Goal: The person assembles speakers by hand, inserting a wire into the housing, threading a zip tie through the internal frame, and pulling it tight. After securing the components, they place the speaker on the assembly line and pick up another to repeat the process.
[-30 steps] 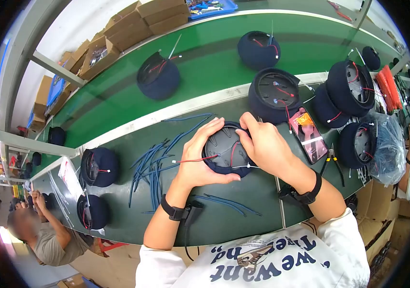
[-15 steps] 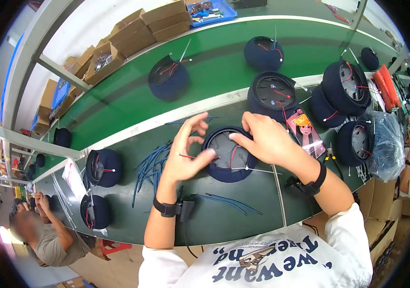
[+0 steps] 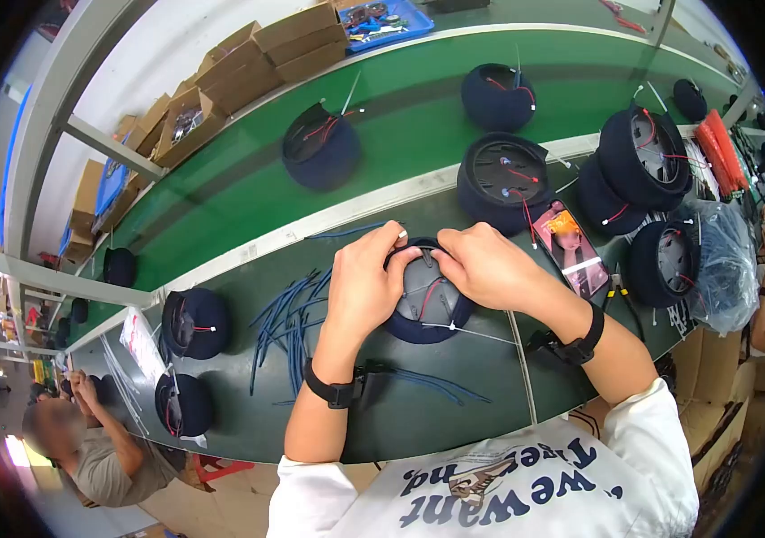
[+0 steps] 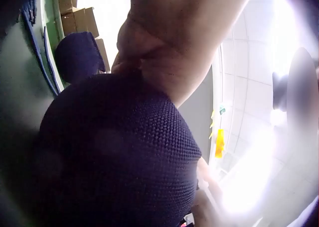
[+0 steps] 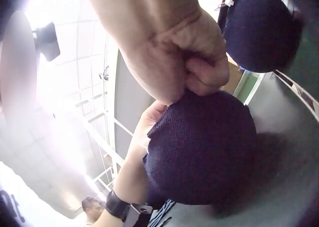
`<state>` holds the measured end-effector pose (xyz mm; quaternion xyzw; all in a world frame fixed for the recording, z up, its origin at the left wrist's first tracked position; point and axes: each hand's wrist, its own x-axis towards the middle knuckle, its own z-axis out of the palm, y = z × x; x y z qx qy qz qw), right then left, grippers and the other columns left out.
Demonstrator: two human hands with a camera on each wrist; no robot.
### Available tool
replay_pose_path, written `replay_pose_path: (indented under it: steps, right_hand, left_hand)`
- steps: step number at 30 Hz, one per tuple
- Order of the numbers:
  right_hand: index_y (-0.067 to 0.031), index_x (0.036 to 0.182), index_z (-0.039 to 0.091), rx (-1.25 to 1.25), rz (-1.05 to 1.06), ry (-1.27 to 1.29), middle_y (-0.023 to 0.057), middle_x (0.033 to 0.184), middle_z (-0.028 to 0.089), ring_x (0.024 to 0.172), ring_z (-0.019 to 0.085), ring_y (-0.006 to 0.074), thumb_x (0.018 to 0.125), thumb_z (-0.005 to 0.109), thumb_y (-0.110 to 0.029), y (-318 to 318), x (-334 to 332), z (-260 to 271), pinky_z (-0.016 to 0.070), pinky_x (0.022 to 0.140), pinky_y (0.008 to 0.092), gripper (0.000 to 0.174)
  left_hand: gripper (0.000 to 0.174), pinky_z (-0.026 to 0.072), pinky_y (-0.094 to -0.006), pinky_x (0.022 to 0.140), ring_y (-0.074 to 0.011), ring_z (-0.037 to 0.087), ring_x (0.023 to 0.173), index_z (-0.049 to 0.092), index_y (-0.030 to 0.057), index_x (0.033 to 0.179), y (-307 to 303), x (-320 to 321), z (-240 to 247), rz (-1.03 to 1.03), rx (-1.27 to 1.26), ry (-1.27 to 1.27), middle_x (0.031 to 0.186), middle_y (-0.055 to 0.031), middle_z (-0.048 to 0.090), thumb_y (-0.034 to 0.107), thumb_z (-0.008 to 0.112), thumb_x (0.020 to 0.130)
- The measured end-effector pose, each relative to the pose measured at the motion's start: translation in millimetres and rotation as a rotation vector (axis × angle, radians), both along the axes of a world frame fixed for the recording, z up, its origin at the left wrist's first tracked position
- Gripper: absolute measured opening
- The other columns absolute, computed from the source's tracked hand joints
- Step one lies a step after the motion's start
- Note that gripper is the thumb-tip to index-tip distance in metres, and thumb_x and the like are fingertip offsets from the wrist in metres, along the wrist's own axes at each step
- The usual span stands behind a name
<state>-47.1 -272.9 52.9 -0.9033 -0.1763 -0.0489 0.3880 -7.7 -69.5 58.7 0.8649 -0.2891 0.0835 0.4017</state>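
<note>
Fingers [image 3: 403,260] pinching navy cup [image 3: 420,298] at part-hidden far rim, blue tubes [image 3: 289,325], phone [image 3: 572,249], pliers [image 3: 616,287] nearby

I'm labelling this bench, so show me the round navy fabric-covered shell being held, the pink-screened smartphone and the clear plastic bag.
Round navy fabric-covered shell [image 3: 414,299], head view: grey inside.
Pink-screened smartphone [image 3: 570,248], head view: screen.
Clear plastic bag [image 3: 725,266], head view: middle.

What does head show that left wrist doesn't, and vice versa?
Head only: the smartphone, the pliers, and the grey interior of the held navy shell.

Left wrist only: the panelled ceiling, and the knit weave legible on the shell's rounded outside.

Both: that shell, another navy shell, blue tubes and cardboard boxes.
</note>
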Motion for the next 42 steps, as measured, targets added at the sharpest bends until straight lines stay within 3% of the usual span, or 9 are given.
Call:
replay_pose_path:
  steps: [7, 11, 19, 22, 26, 29, 30, 34, 42]
  right_hand:
    - [0.0063, 0.081, 0.059, -0.002, -0.002, -0.012, 0.0291, 0.069, 0.06, 0.071, 0.063, 0.0495, 0.096, 0.065, -0.013, -5, 4, -7, 0.0486, 0.066, 0.0543, 0.025]
    - [0.0044, 0.09, 0.068, -0.07, -0.009, 0.082, 0.029, 0.083, 0.07, 0.083, 0.069, 0.0516, 0.094, 0.065, -0.018, -2, 3, 2, 0.0566, 0.08, 0.0574, 0.023]
    - [0.0006, 0.091, 0.065, -0.283, -0.102, -0.122, 0.0229, 0.075, 0.068, 0.076, 0.07, 0.0449, 0.092, 0.069, -0.012, 14, -8, -4, 0.0578, 0.071, 0.0519, 0.013]
    - [-0.0005, 0.088, 0.063, -0.073, -0.118, -0.052, 0.0212, 0.073, 0.067, 0.071, 0.07, 0.0413, 0.094, 0.072, -0.022, -2, -7, 7, 0.0549, 0.065, 0.0503, 0.025]
    - [-0.0027, 0.084, 0.058, 0.044, -0.098, 0.114, 0.0148, 0.073, 0.062, 0.068, 0.065, 0.0356, 0.094, 0.078, -0.036, -26, -49, 64, 0.0492, 0.062, 0.046, 0.04]
    - [-0.0059, 0.085, 0.062, -0.166, 0.009, 0.047, 0.0141, 0.095, 0.065, 0.087, 0.065, 0.0343, 0.093, 0.079, -0.037, -24, -88, 49, 0.05, 0.075, 0.0439, 0.036]
    - [-0.0068, 0.088, 0.067, -0.193, 0.093, 0.079, 0.0131, 0.11, 0.061, 0.105, 0.06, 0.0332, 0.093, 0.078, -0.033, -23, -89, 42, 0.0484, 0.087, 0.0441, 0.029]
    - [-0.0036, 0.093, 0.07, -0.127, 0.141, -0.132, 0.0123, 0.116, 0.058, 0.118, 0.054, 0.0324, 0.091, 0.077, -0.018, -18, -89, 28, 0.0492, 0.095, 0.0449, 0.017]
    - [0.0016, 0.088, 0.066, 0.114, 0.228, 0.019, 0.0147, 0.117, 0.058, 0.113, 0.063, 0.0372, 0.092, 0.074, -0.01, -32, -95, 17, 0.0513, 0.1, 0.0438, 0.015]
  left_hand:
    - [0.017, 0.043, -0.0311, 0.056, -0.0174, 0.053, 0.059, 0.065, -0.0017, 0.09, -7, -1, -17, 0.053, -0.208, -0.228, 0.072, -0.0096, 0.06, 0.001, 0.081, 0.085]
    - [0.017, 0.0353, -0.0257, 0.054, -0.0082, 0.044, 0.061, 0.066, -0.0028, 0.091, -4, 0, -13, 0.092, -0.189, -0.079, 0.07, -0.0019, 0.055, 0.002, 0.082, 0.087]
    - [0.013, 0.0317, -0.0217, 0.055, -0.002, 0.039, 0.063, 0.071, -0.003, 0.097, -4, 1, -22, 0.097, -0.244, 0.063, 0.071, 0.0061, 0.052, 0.006, 0.08, 0.092]
    - [0.021, 0.0355, -0.0263, 0.052, -0.0066, 0.043, 0.059, 0.07, -0.0004, 0.097, 5, 6, -23, 0.15, -0.22, 0.141, 0.068, 0.0005, 0.053, 0.013, 0.084, 0.089]
    - [0.024, 0.0385, -0.0279, 0.054, -0.0105, 0.049, 0.064, 0.072, 0.0037, 0.097, 42, -13, 3, 0.291, -0.285, -0.168, 0.072, -0.0006, 0.058, 0.012, 0.088, 0.08]
    - [0.03, 0.0516, -0.0347, 0.066, -0.0221, 0.064, 0.076, 0.074, 0.0072, 0.094, 41, -40, 36, -0.203, -0.102, -0.493, 0.087, -0.0058, 0.067, 0.01, 0.091, 0.069]
    - [0.032, 0.0526, -0.0371, 0.072, -0.0248, 0.065, 0.081, 0.076, 0.008, 0.096, 31, -47, 31, -0.31, -0.061, -0.407, 0.093, -0.0057, 0.068, 0.012, 0.093, 0.069]
    - [0.034, 0.0527, -0.0406, 0.083, -0.0271, 0.066, 0.095, 0.079, 0.0109, 0.103, 10, -54, -10, -0.461, 0.023, -0.319, 0.103, -0.0042, 0.066, 0.015, 0.091, 0.072]
    - [0.029, 0.0467, -0.0401, 0.087, -0.0262, 0.06, 0.094, 0.075, 0.0122, 0.099, 20, -50, -33, -0.303, -0.02, -0.425, 0.103, -0.0037, 0.058, 0.017, 0.091, 0.074]
